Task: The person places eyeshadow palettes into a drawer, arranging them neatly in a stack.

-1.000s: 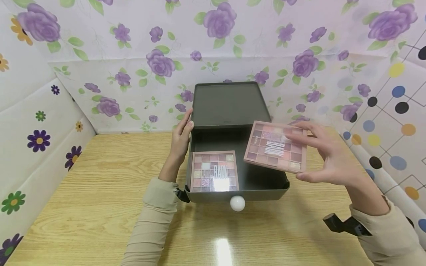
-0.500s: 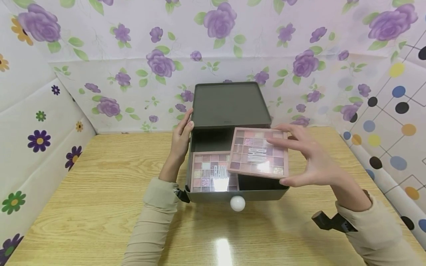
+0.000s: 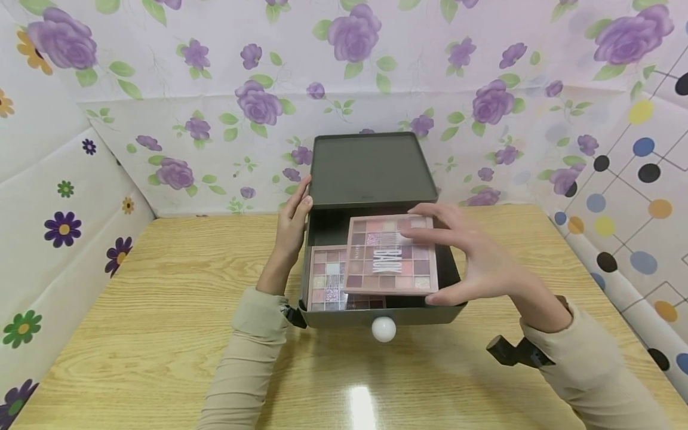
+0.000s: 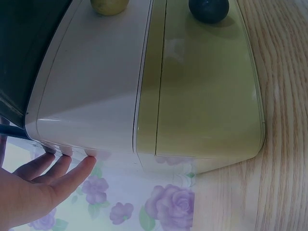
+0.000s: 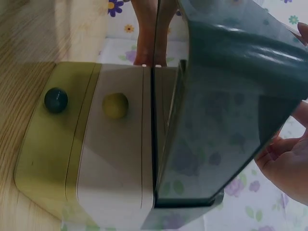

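Observation:
A dark grey-green top drawer [image 3: 424, 316] with a white round knob [image 3: 384, 329] stands pulled out from its small cabinet [image 3: 371, 170]. My right hand [image 3: 473, 257] grips a pink eyeshadow palette [image 3: 389, 257] at its right edge, thumb on the near corner, tilted over the drawer. Beneath, partly covered, a second pink palette [image 3: 323, 269] lies in the left half of the drawer. Against the cabinet's left side rests my left hand [image 3: 292, 224]; in the left wrist view its straight fingers [image 4: 72, 178] touch the side wall.
Below the dark drawer, the left wrist view shows a white drawer [image 4: 96, 72] and a yellow-green drawer [image 4: 207, 86], both closed. The cabinet stands on a wood-grain table [image 3: 161, 322]. Flower-patterned sheets [image 3: 215, 71] hang behind and at the left, a dotted one [image 3: 639, 197] at the right.
My right hand has carried the palette leftward and slightly nearer, from the drawer's right side to over its middle, covering part of the lower palette. The left hand has stayed in place.

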Demonstrator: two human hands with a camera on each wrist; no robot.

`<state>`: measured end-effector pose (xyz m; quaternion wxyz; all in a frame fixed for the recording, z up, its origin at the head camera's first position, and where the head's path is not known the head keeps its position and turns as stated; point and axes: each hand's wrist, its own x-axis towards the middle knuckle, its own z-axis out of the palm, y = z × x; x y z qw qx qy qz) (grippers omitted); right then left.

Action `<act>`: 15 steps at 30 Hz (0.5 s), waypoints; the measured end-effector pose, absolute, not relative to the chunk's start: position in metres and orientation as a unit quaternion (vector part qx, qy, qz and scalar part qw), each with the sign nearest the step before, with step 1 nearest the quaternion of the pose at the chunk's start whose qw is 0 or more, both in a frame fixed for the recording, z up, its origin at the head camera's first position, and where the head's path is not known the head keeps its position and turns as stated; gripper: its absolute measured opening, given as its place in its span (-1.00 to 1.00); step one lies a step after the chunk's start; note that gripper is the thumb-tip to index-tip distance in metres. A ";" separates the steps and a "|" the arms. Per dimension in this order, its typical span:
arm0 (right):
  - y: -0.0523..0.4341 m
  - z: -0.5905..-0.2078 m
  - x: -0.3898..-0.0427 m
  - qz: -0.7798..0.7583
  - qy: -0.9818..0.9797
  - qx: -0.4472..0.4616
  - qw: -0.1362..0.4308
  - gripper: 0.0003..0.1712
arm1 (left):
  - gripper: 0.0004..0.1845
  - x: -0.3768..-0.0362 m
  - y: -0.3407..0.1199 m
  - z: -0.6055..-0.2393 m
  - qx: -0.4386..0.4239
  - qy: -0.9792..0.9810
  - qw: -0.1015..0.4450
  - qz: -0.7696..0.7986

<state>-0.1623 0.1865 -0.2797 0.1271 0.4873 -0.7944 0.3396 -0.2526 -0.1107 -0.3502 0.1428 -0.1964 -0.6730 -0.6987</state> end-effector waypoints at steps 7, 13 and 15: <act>0.173 -0.279 -0.167 0.325 -0.791 0.506 0.113 -0.06 | -0.48 -0.253 -0.112 -0.350 -0.198 -0.673 0.143 -0.698; 0.164 -0.279 -0.169 0.322 -0.790 0.513 0.095 -0.02 | -0.48 -0.253 -0.111 -0.350 -0.194 -0.672 0.144 -0.700; 0.161 -0.280 -0.170 0.323 -0.792 0.512 0.081 -0.02 | -0.47 -0.253 -0.111 -0.350 -0.195 -0.674 0.147 -0.697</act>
